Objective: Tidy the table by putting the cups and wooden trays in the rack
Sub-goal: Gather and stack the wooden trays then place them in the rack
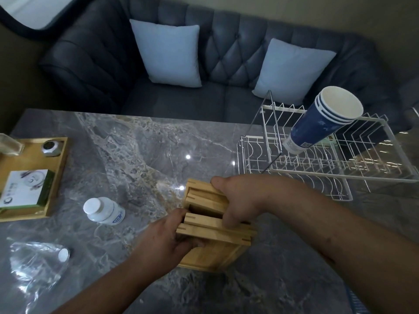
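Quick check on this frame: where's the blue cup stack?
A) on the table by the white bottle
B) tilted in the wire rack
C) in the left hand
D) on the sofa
B: the blue cup stack lies tilted in the white wire rack, while the left hand and right hand both grip the wooden trays.

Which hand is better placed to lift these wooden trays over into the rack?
Right, probably. The right hand grips the wooden trays on the side nearer the rack, which stands to the right; the left hand holds their far side and would have to cross.
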{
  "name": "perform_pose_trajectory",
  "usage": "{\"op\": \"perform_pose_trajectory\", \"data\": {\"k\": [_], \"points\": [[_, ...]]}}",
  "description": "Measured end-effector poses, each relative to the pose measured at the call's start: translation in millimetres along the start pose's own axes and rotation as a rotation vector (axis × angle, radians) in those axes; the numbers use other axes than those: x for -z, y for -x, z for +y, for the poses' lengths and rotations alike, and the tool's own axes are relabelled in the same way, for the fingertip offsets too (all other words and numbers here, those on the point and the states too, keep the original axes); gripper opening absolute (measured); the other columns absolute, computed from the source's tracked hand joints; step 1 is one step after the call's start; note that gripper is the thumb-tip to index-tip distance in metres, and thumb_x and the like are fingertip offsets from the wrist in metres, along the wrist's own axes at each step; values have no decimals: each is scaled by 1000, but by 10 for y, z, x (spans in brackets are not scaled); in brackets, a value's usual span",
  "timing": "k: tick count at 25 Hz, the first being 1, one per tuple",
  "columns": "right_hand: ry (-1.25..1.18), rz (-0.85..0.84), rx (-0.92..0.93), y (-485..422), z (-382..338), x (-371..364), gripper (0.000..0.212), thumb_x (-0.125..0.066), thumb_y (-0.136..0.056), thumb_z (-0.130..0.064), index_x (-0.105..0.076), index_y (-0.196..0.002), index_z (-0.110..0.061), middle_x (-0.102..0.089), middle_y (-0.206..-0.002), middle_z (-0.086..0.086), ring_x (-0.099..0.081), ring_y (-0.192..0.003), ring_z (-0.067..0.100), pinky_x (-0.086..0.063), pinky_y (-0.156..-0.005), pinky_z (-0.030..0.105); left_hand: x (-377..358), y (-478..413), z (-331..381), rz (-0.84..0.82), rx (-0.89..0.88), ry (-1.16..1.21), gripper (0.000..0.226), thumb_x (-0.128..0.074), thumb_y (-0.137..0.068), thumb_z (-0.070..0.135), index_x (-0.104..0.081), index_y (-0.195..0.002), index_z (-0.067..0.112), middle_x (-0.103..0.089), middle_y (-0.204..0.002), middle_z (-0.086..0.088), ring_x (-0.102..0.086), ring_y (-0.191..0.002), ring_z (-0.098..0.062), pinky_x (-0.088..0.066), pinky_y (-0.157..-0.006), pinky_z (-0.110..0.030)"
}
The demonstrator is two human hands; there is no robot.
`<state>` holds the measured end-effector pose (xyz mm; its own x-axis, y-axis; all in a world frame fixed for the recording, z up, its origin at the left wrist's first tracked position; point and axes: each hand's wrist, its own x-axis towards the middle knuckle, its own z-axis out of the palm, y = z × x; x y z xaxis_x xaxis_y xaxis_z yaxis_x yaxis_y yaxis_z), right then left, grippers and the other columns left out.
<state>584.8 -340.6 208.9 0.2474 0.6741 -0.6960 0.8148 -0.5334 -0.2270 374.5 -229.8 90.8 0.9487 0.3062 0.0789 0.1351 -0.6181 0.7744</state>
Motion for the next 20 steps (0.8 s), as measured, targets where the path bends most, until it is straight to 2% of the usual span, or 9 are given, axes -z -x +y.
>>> {"op": "perform_pose_trajectory", "data": {"k": [3,7,10,13,15,18,20], "points": [[-14,32,12,-17,32,3,52,-77,-71,-49,-35,-100,-38,-49,-81,-13,-50,-69,3,-35,-52,26,3,8,-22,-3,-4,-13,48,-69,-73,63,-49,-109,39,-53,-88,37,-57,-76,5,-40,-62,-9],[-10,42,40,-28,43,16,49,-76,-72,-49,-36,-99,-41,-50,-84,-13,-51,-73,4,-37,-54,27,-6,11,-19,-6,-5,-12,47,-69,-74,63,-49,-109,38,-53,-88,34,-62,-77,-3,-38,-63,-8],[-8,39,51,-41,44,64,50,-77,-74,-47,-39,-106,-42,-52,-88,-13,-52,-77,5,-42,-58,29,16,7,-14,22,-7,-26,48,-69,-75,62,-51,-111,37,-54,-92,32,-60,-79,0,-38,-66,-8],[13,58,53,-41,39,153,49,-77,-77,-45,-41,-108,-41,-50,-87,-14,-52,-77,7,-38,-57,27,34,-39,-27,104,-73,-132,48,-69,-77,61,-58,-106,24,-53,-95,21,-49,-83,5,-34,-70,-7],[38,80,49,-35,21,201,48,-77,-78,-44,-44,-112,-39,-48,-84,-15,-50,-75,7,-34,-54,26,25,-79,-42,166,-106,-175,52,-70,-78,62,-63,-103,16,-55,-100,12,-49,-88,0,-40,-72,-13],[79,105,68,-43,-9,247,43,-77,-80,-42,-41,-103,-39,-45,-79,-15,-45,-69,2,-29,-52,25,15,-129,-76,259,-107,-205,59,-72,-77,62,-62,-108,12,-54,-115,-6,-60,-96,-22,-52,-76,-31],[91,96,59,-54,-30,278,43,-76,-81,-42,-46,-110,-38,-45,-80,-15,-46,-70,4,-30,-52,26,19,-156,-99,249,-111,-182,60,-72,-78,62,-61,-110,13,-49,-137,-10,-59,-115,-29,-53,-89,-37]]}}
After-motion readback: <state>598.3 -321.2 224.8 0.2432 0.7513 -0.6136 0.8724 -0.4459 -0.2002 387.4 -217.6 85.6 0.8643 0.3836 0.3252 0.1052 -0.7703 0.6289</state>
